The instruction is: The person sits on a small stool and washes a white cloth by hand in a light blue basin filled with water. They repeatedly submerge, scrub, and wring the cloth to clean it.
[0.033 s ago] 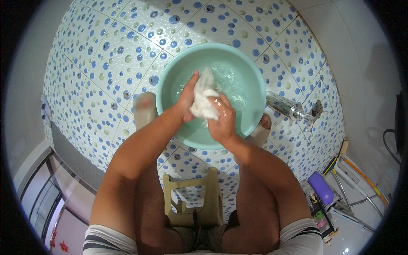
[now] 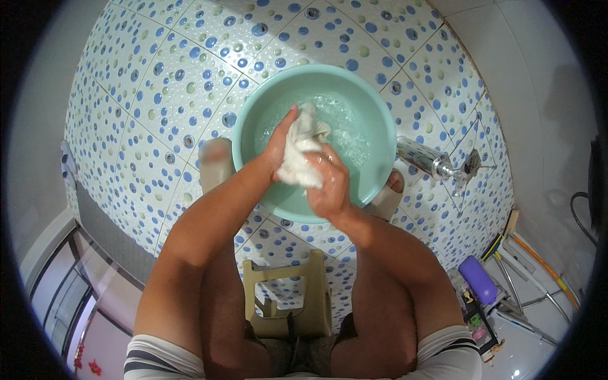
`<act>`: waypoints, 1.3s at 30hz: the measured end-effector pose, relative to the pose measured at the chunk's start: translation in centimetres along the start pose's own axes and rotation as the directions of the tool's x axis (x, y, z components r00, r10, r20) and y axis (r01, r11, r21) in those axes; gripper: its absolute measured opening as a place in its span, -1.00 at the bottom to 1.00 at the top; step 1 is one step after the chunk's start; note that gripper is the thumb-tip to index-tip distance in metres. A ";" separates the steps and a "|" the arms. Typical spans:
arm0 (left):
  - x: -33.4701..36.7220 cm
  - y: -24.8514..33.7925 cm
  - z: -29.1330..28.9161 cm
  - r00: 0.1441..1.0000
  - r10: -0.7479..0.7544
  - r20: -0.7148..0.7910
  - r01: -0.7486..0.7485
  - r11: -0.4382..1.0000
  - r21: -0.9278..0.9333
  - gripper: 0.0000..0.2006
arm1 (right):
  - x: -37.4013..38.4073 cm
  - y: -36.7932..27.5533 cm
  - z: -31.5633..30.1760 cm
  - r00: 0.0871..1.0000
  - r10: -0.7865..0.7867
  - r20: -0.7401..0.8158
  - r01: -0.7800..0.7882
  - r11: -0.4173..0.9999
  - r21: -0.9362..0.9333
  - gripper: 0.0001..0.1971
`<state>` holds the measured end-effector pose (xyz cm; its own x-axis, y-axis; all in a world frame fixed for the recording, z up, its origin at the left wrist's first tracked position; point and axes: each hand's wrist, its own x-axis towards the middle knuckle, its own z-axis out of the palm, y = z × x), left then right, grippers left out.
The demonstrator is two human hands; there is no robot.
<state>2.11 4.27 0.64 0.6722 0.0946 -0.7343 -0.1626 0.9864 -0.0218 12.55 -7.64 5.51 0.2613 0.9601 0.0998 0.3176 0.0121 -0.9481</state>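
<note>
A wet, bunched white cloth (image 2: 300,155) is held over the water in a round pale green basin (image 2: 385,142). My left hand (image 2: 277,147) is wrapped along the cloth's left side, thumb pointing up and away. On the right side my right hand (image 2: 332,183) presses its curled fingers into the lower part of the cloth. The cloth covers most of my left fingers and palm. Clear water in the basin is rippled and splashing beside the cloth.
A beige plastic stool (image 2: 316,285) stands under me, between my legs. Right of the basin, a shiny metal cylinder (image 2: 425,158) lies near a floor drain (image 2: 472,163). A purple container (image 2: 478,280) and several poles (image 2: 538,272) are at the lower right. Dotted tiles (image 2: 190,82) surround the basin.
My right hand has slid a little toward me along the cloth. The cloth's lower end has shifted slightly toward me and its folds have changed. My left hand stays nearly in place.
</note>
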 end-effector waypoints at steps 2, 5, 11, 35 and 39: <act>1.2 -0.2 -0.5 0.998 -0.006 0.064 0.007 1.000 -0.016 -0.49 | 0.0 -2.6 -0.1 0.999 -0.037 0.040 0.033 0.995 0.091 -0.55; 1.7 -0.7 -0.9 0.996 -0.074 0.048 0.075 0.997 -0.030 -0.65 | 0.0 -2.7 0.2 0.991 -0.055 0.121 0.052 0.998 0.027 -0.51; 1.6 -1.6 -6.1 0.972 0.232 -0.041 -0.215 0.945 0.246 -0.67 | 0.4 0.5 0.4 0.997 -0.077 -0.022 0.076 0.997 -0.031 -0.60; 1.7 -1.8 -3.2 0.732 0.580 0.358 0.168 -0.663 0.730 -0.20 | 1.8 10.6 0.1 0.929 0.349 0.127 -0.076 0.514 -0.855 -0.28; 1.1 -3.2 -2.0 0.538 0.794 0.281 -0.223 -0.188 0.957 -0.26 | 1.3 9.4 0.6 0.945 0.326 -0.017 -0.297 0.838 -0.457 -0.49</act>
<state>1.93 0.98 -1.50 0.4358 0.8723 -0.2217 0.5715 -0.0779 0.8169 15.35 -6.14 -3.46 0.3660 0.9068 -0.2091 0.6057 -0.4027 -0.6863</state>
